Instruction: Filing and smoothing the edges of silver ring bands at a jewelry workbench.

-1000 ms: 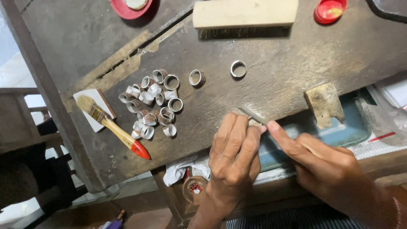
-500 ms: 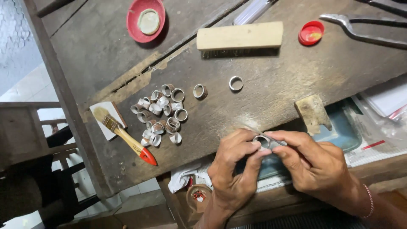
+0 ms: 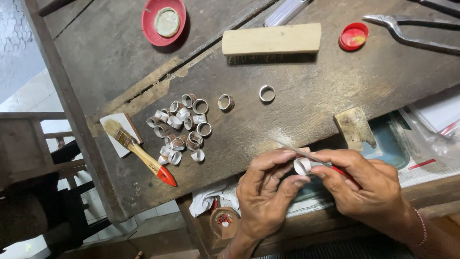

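Pinching a small metal ring (image 3: 302, 166) over the bench (image 3: 297, 91) edge, the left hand (image 3: 264, 195) is gripping it while the right hand (image 3: 369, 184) is gripping a thin file (image 3: 299, 152) through it. A slipping stroke is likely jabbing fingertips or dropping the ring off the edge.

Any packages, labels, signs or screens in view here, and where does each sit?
No signs or screens.
Clear plastic bags: right edge, glossy, over white paper with a red strip.
Paintbrush: left on the bench, small dark printed mark on its wooden handle, red tip.
Red lid: top right, round.
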